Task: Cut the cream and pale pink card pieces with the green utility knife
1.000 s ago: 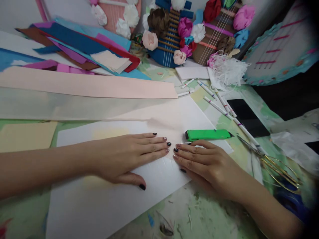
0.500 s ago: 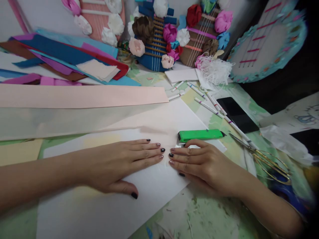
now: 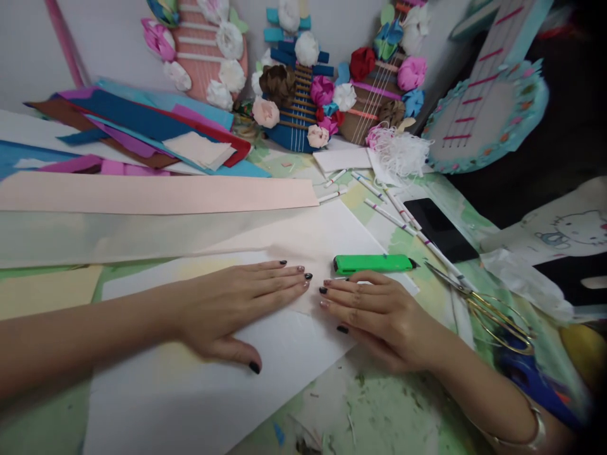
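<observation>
My left hand (image 3: 227, 309) lies flat, palm down, on a white paper sheet (image 3: 190, 404), its fingers stretched to the right. Opposite it, my right hand (image 3: 384, 316) points left with extended, slightly bent fingers near the pale, thin paper (image 3: 310, 234). A narrow gap separates the fingertips of both hands, and neither grips anything visible. Just beyond my right fingers rests a green utility knife (image 3: 372, 263) on the paper. To the right of that hand lie gold-handled scissors (image 3: 488, 309).
Behind are a pink paper strip (image 3: 161, 193), coloured paper sheets (image 3: 137, 120) and several decorated paper instruments (image 3: 303, 107). Striped paper sticks (image 3: 391, 216), a phone (image 3: 441, 229) and white shredded paper (image 3: 401, 155) lie at right. Blue scissors handles (image 3: 535, 385) sit near my right forearm.
The camera view has shifted slightly, so most things sit a bit differently in the picture. Both hands remain nearly in place on the paper, with the fingertip gap slightly wider.
</observation>
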Available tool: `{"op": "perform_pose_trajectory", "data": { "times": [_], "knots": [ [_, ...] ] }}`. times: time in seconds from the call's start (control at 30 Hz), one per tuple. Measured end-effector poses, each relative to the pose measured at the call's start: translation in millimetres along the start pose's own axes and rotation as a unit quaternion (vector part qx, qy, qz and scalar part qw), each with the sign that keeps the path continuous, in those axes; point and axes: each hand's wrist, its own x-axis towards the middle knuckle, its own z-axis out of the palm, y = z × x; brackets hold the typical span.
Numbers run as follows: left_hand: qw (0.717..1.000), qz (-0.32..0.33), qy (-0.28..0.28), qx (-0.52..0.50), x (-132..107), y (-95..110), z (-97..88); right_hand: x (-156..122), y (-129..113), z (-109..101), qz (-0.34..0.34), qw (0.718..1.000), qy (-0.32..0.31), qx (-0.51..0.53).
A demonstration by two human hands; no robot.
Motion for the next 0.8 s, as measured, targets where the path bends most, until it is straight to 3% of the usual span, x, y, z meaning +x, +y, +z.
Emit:
{"op": "perform_pose_trajectory", "data": {
  "times": [0.27, 0.6, 0.8],
  "knots": [
    [0.997, -0.047, -0.016, -0.051, 5, -2, 4.2, 3, -1, 7, 0.024, 0.999, -0.036, -0.015],
    [0.998, -0.025, -0.036, -0.045, 4, -9, 2.0, 4, 9, 5, 0.018, 0.998, -0.052, 0.033],
    [0.998, -0.016, -0.019, -0.057, 3, -11, 2.4, 3, 12, 5, 0.018, 0.998, -0.052, 0.043]
  ]
}}
